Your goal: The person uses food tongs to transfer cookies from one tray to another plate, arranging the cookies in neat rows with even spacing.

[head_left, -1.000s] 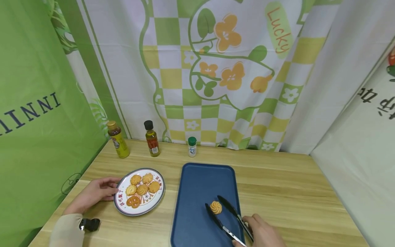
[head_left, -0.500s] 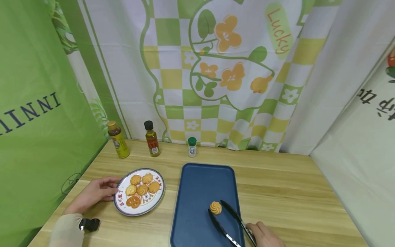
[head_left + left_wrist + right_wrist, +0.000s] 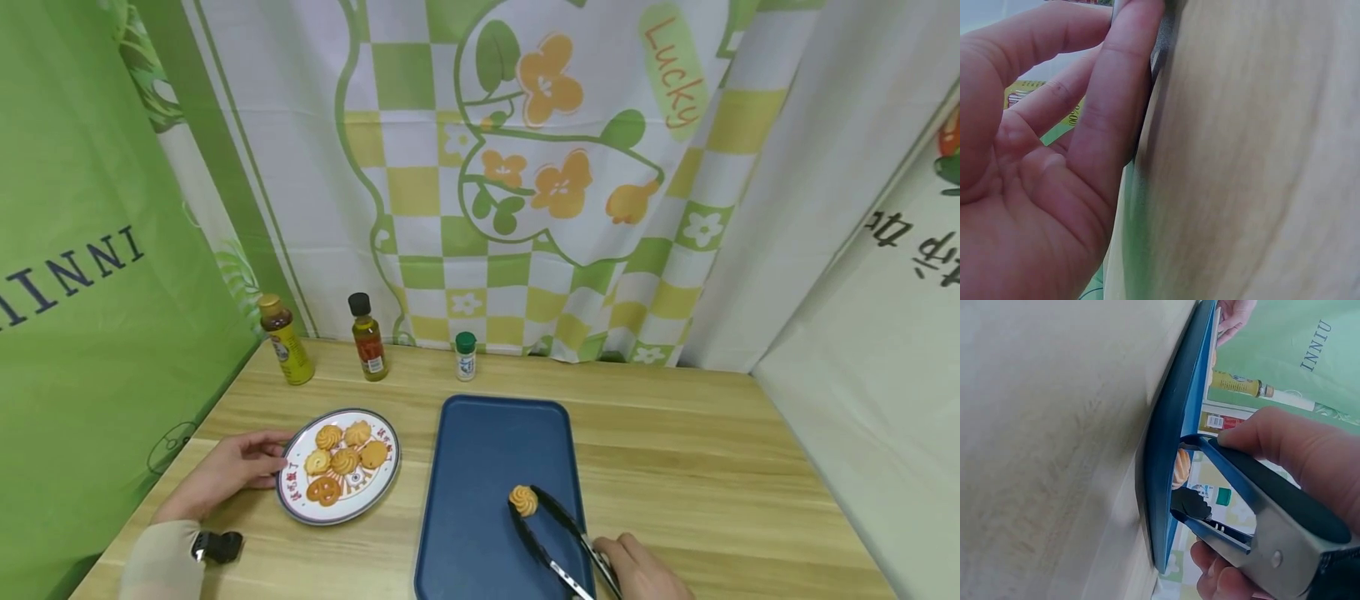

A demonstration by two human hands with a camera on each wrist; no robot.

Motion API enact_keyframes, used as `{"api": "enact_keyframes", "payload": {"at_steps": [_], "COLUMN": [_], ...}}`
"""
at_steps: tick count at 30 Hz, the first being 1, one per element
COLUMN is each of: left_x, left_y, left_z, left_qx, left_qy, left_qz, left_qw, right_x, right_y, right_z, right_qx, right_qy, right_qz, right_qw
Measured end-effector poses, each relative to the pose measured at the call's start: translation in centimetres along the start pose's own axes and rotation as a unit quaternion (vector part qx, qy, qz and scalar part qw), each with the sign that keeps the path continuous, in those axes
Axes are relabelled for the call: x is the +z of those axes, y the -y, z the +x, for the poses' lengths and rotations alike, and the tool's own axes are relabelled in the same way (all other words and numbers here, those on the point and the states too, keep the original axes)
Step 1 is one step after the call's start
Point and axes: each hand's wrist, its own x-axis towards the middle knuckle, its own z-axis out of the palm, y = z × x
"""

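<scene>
Head view, "Lucky" curtain (image 3: 678,75), right hand (image 3: 641,571) gripping tongs (image 3: 555,537) beside cookie (image 3: 523,500); left hand (image 3: 225,471) relaxed, touching plate (image 3: 386,483)

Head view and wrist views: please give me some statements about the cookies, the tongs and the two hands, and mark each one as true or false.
1. One cookie lies on the blue tray. True.
2. The right hand holds the tongs. True.
3. The plate is empty. False: it carries several cookies.
4. The left hand holds a bottle. False: it rests on the wooden table and touches the rim of the plate.
5. Three small bottles stand at the back of the table, by the curtain. True.
6. The tongs lie unheld on the table, beside the tray. False: their tips are over the tray, next to the cookie.
</scene>
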Motion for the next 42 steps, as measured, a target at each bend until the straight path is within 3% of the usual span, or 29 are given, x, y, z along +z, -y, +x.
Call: {"api": "enact_keyframes", "payload": {"at_steps": [8, 21, 28, 35, 42], "left_x": [-0.2, -0.5, -0.6, -0.5, -0.2], "left_y": [0.0, -0.2, 0.0, 0.1, 0.3], "left_z": [-0.1, -0.2, -0.4, -0.3, 0.1], "left_qx": [0.001, 0.0, 0.004, 0.007, 0.008], "left_qy": [-0.001, 0.005, 0.004, 0.006, 0.007], "left_qz": [0.004, 0.01, 0.007, -0.001, -0.012], "left_qw": [1.0, 0.9999, 1.0, 1.0, 0.9999], "right_x": [-0.6, -1.2, -1.4, -1.4, -1.6], "right_y": [1.7, 5.0, 7.2, 9.7, 12.0], "right_z": [1.4, 3.4, 4.7, 5.3, 6.2], "right_qx": [0.005, -0.044, -0.097, -0.165, -0.2], "right_qy": [0.026, -0.009, 0.028, 0.021, 0.018], "right_qz": [0.034, 0.042, 0.06, 0.087, 0.094], "right_qw": [0.999, 0.998, 0.993, 0.982, 0.975]}}
